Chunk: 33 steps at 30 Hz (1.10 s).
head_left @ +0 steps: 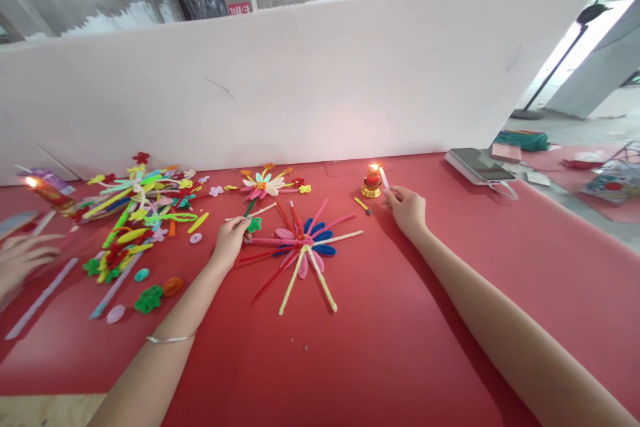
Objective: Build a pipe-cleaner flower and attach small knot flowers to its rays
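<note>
My right hand [406, 208] pinches a whitish, translucent glue stick [384, 178], its upper end at the flame of a lit red candle [373, 178] in a gold holder. My left hand [232, 240] is closed at the outer end of a pink pipe cleaner [273, 241]. That stem belongs to a pipe-cleaner flower [303, 240] with pink and blue petals and red, pink and cream stems spreading from its middle. Against the left fingertips is a small green pipe-cleaner flower [255, 225]; whether it is gripped I cannot tell. A pale stem [265, 210] shows behind those fingers.
A finished-looking multicoloured flower [263, 186] lies behind my left hand. At left are a heap of pipe-cleaner pieces [137, 214], another lit candle [50, 195] and another person's hand [25, 264]. A short yellow stick [363, 206] and a white device [477, 166] lie right.
</note>
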Motion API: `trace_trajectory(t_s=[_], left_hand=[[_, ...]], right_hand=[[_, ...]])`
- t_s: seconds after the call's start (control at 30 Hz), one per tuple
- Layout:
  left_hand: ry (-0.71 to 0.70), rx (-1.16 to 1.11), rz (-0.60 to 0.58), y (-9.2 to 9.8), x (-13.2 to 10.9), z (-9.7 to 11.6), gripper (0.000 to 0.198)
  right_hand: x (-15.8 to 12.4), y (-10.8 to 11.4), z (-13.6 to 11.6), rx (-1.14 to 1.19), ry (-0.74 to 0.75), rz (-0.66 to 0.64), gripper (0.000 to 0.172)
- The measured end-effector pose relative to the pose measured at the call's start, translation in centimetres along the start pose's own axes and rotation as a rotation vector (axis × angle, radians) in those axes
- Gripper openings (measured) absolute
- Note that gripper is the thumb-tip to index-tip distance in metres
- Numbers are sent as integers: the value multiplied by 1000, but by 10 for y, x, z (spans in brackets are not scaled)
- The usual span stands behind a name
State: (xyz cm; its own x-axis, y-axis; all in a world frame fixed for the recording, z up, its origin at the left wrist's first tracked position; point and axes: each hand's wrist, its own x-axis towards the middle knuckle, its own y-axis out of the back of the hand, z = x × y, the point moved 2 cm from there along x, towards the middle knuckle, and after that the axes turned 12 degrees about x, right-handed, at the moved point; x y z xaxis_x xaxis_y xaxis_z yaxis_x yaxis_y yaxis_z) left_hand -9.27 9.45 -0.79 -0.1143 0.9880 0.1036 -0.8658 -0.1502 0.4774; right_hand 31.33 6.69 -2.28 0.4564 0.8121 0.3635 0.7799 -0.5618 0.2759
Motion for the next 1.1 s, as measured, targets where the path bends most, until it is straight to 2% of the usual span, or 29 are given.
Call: trace_trajectory(t_s=[0.17,0.3,0.4,0.5,0.63,0.73,0.93,1.1], left_hand=[[-10,-3,29,2,-1,3,25],[-49,16,46,4,-9,16,30],[-75,-5,10,-1,-22,33,33],[-50,-67,-113,-13,-38,48,35],[-1,-103,-286,-30,-57,58,29],[8,-117,-346,-37,-66,61,27],[7,-156,-376,-40,-69,62,26],[-170,-70,-353,-38,-70,66,26]], right_hand=[[-4,2,-5,-37,14,56,35],[-13,-2,-17,-63,92,63,26],[-28,-15,-35,-53,163,-67,32],[-49,-32,-57,-12,256,-252,39],[-77,-50,-81,56,389,-475,44],[-89,-55,-91,112,440,-606,40],[-95,-54,-93,191,353,-613,38],[-94,-54,-88,320,199,-553,40]])
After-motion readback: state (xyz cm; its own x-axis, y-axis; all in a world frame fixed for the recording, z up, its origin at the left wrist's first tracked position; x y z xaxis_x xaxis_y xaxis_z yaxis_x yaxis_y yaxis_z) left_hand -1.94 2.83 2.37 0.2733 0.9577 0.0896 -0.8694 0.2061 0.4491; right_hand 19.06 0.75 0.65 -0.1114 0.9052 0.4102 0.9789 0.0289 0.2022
